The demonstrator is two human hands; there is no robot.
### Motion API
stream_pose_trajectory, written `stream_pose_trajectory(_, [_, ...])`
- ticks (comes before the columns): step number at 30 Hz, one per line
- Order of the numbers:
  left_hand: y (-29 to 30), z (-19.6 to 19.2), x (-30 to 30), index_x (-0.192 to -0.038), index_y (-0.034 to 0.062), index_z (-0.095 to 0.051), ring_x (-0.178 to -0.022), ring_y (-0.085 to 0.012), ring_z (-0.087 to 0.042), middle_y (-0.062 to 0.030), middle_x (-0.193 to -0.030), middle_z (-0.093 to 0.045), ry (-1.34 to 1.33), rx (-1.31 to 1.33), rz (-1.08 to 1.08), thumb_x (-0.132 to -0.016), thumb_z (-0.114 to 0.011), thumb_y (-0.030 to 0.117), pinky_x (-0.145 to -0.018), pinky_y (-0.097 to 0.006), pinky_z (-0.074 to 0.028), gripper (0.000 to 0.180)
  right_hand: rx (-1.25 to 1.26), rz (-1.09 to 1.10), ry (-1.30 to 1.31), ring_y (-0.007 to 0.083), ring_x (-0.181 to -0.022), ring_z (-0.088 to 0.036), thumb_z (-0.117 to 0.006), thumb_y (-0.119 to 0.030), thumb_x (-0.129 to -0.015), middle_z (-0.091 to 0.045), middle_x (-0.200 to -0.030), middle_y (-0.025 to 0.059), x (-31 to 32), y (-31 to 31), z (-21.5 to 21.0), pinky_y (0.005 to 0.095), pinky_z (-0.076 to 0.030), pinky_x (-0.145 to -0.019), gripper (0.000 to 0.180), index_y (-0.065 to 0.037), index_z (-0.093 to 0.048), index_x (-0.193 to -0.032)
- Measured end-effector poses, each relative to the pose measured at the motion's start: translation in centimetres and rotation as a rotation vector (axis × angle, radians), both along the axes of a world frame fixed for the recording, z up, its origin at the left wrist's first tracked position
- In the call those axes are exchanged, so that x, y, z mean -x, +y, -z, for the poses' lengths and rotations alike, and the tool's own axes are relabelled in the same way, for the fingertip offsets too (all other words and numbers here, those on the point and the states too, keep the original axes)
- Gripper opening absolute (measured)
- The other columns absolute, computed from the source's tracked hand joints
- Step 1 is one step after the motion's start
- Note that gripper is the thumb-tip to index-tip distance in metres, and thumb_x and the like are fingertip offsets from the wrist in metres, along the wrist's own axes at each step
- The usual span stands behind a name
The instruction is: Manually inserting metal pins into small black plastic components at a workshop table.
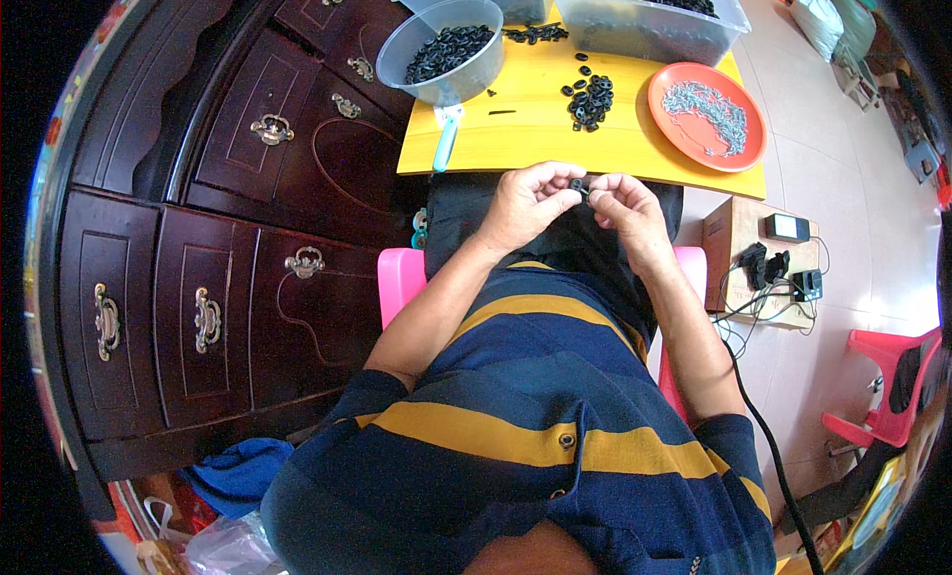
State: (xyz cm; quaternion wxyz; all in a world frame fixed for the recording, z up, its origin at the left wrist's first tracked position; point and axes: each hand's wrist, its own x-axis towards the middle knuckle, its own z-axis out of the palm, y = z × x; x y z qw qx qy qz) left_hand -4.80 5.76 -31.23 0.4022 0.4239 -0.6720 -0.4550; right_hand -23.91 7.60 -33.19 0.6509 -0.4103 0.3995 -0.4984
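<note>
Just beyond my lap, in front of the yellow table (535, 154), my two hands meet. A small black oval plastic part (576, 184) is pinched between the fingertips of my left hand (529, 204). My right hand (631, 216) is closed at the same part, its thumb and fingertips touching or nearly touching it. Something thin and pale shows at those right fingertips, too small to name. On the table, a loose pile of similar black parts (593, 101) lies ahead of my hands. An orange-red plate (684, 151) of small silvery metal pieces (716, 114) stands to its right.
A clear round tub (396, 77) full of black parts stands back left, by a turquoise-handled tool (446, 144). Clear bins (645, 30) line the back. A dark wooden cabinet (238, 188) flanks the left. A cardboard box (734, 228) with cables and devices sits right.
</note>
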Motion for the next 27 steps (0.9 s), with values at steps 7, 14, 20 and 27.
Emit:
stream_pose_trajectory(7, [0.0,0.2,-0.2,-0.113,0.0037,-0.069,-0.077,-0.0023,-0.055,0.0047,-0.090,-0.063,-0.004,0.012,0.008,-0.086,-0.071,0.001,-0.071,-0.019,-0.048,0.028,0.012,-0.004,0.026,0.0042,-0.069,-0.052,-0.066,-0.012,-0.091,-0.060,-0.080,-0.0059,0.0,0.1,-0.2,0.0203,-0.042,-0.066,0.006,-0.009,-0.064,-0.096])
stream_pose_trajectory(14, [-0.4,0.7,-0.3,-0.117,0.0013,-0.066,-0.079,-0.0047,-0.059,0.0014,-0.092,-0.065,0.059,-0.057,0.045,-0.088,-0.070,0.002,-0.073,-0.021,-0.051,0.029,0.010,0.017,0.009,0.0048,-0.066,-0.051,-0.064,-0.008,-0.090,-0.060,-0.079,-0.0042,-0.1,0.0,-0.1,0.0203,-0.040,-0.062,0.007,-0.005,-0.064,-0.097])
stream_pose_trajectory(20, [-0.7,1.1,-0.4,-0.119,-0.0003,-0.064,-0.079,-0.0069,-0.060,-0.0007,-0.093,-0.065,0.142,-0.142,0.084,-0.089,-0.069,0.003,-0.073,-0.021,-0.052,0.031,0.008,0.014,0.008,0.0045,-0.066,-0.051,-0.064,-0.008,-0.090,-0.060,-0.078,-0.0044,-0.2,0.0,-0.1,0.0200,-0.040,-0.062,0.006,-0.006,-0.064,-0.097])
stream_pose_trajectory(27, [-0.7,0.9,-0.4,-0.118,0.0002,-0.064,-0.078,-0.0066,-0.060,-0.0002,-0.092,-0.065,0.059,-0.084,0.074,-0.089,-0.068,0.002,-0.072,-0.021,-0.052,0.030,0.014,0.005,0.017,0.0042,-0.069,-0.051,-0.065,-0.011,-0.091,-0.060,-0.082,-0.0050,0.0,0.0,0.3,0.0200,-0.042,-0.065,0.006,-0.009,-0.064,-0.096])
